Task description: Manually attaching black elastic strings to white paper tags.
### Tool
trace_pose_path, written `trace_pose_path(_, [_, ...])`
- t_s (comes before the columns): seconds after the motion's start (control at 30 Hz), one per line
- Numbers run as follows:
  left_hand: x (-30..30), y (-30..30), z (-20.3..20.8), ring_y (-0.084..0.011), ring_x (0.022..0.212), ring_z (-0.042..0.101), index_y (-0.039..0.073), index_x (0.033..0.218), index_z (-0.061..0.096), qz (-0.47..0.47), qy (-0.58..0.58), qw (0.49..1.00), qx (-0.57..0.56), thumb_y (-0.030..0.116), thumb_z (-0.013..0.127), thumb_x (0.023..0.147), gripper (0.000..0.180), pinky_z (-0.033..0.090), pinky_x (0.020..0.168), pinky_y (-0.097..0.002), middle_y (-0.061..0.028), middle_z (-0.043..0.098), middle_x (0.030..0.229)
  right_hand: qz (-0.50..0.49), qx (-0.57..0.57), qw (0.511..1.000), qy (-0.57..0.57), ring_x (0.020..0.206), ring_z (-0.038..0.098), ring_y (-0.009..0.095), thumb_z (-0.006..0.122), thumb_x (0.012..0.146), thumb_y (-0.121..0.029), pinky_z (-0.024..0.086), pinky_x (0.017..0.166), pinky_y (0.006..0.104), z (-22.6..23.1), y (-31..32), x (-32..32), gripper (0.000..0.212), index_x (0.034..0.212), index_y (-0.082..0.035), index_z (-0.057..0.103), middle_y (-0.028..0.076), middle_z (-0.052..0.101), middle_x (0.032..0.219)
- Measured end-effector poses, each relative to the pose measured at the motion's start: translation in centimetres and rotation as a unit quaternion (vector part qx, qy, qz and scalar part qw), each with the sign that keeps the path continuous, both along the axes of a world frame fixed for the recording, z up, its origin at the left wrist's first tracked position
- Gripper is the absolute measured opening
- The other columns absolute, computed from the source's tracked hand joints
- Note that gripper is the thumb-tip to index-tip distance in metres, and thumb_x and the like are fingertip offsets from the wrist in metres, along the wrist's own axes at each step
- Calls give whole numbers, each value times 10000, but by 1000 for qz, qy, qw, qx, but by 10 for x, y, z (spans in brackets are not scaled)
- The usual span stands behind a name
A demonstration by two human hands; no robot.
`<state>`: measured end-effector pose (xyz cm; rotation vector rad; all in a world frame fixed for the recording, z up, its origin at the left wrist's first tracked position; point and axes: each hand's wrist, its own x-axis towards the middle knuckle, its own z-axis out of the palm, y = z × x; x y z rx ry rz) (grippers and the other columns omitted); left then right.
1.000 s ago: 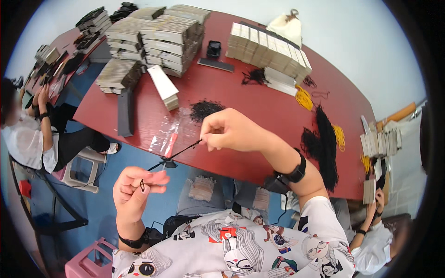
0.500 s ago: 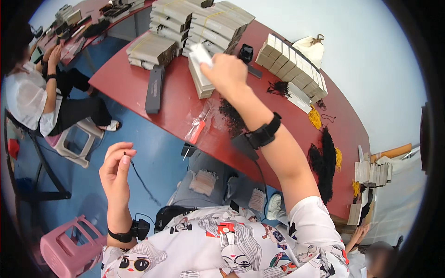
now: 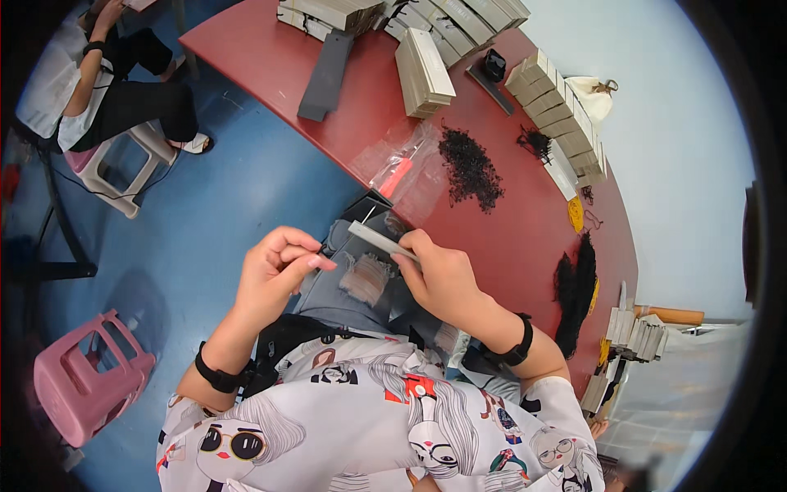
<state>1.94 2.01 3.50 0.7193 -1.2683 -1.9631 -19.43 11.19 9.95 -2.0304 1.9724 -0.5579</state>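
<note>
My right hand (image 3: 443, 279) is closed on a narrow, pale grey stack of card tags (image 3: 379, 239), held edge-up over my lap. Close to its far end, my left hand (image 3: 277, 271) pinches a thin black cord (image 3: 322, 248); most of the cord is hidden by the fingers. Beyond both hands, a taller block of the same pale tags (image 3: 425, 78) stands on the red table (image 3: 525, 238). A heap of small black pieces (image 3: 470, 170) lies nearer, beside a clear plastic bag with a red-handled tool (image 3: 398, 176).
A dark grey bar (image 3: 326, 75) lies near the table's left edge. Bundled tags (image 3: 328, 15) and a row of tag stacks (image 3: 557, 111) line the back. Black cords (image 3: 575, 295) hang at right. A pink stool (image 3: 94, 377) stands at left; another person sits beyond on a pale stool (image 3: 127, 176).
My right hand has drawn back from the tag block on the table to my lap, now holding a thin stack. My left hand has moved right and up toward it. The view has shifted.
</note>
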Motion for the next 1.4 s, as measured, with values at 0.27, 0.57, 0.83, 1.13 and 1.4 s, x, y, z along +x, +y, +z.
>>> trace_pose_path(0.27, [-23, 2, -2, -5, 510, 427, 48, 897, 535, -11, 14, 999, -39, 78, 584, 846, 77, 318, 448, -151, -92, 680, 807, -6, -55, 997, 50, 478, 565, 261, 562, 842, -137, 423, 410, 346, -2, 3, 10, 115, 856, -66, 472, 90, 534, 556])
trace_pose_path(0.57, [-36, -7, -6, -84, 716, 578, 14, 926, 536, -32, -2, 997, -77, 62, 558, 878, 72, 447, 679, -210, -67, 642, 808, -8, 45, 996, 70, 448, 551, 298, 528, 862, -156, 410, 393, 384, 12, 1, 12, 142, 876, -50, 434, 117, 533, 521])
trace_pose_path(0.83, [-44, -9, -3, -83, 731, 579, 10, 896, 545, -14, -63, 989, -129, 75, 555, 883, 67, 439, 688, -212, -35, 618, 776, -25, 45, 994, 99, 453, 558, 310, 525, 862, -165, 423, 398, 406, 5, -2, 8, 159, 875, -40, 428, 126, 548, 527])
trace_pose_path(1.13, [-49, -28, -32, -68, 676, 548, 26, 933, 552, -84, 26, 995, 42, 100, 566, 878, 94, 411, 644, -192, -15, 603, 707, -36, 56, 997, 47, 490, 568, 329, 512, 874, -164, 441, 430, 410, -4, 2, 7, 153, 888, -37, 427, 136, 564, 569])
trace_pose_path(1.4, [-70, -14, -38, -50, 656, 488, 22, 1038, 534, 33, -2, 994, -103, 115, 514, 909, 160, 361, 583, -185, -10, 581, 776, -45, 60, 996, -39, 542, 592, 354, 470, 896, -163, 463, 486, 438, -23, 4, 6, 302, 1139, 5, 410, 182, 595, 640])
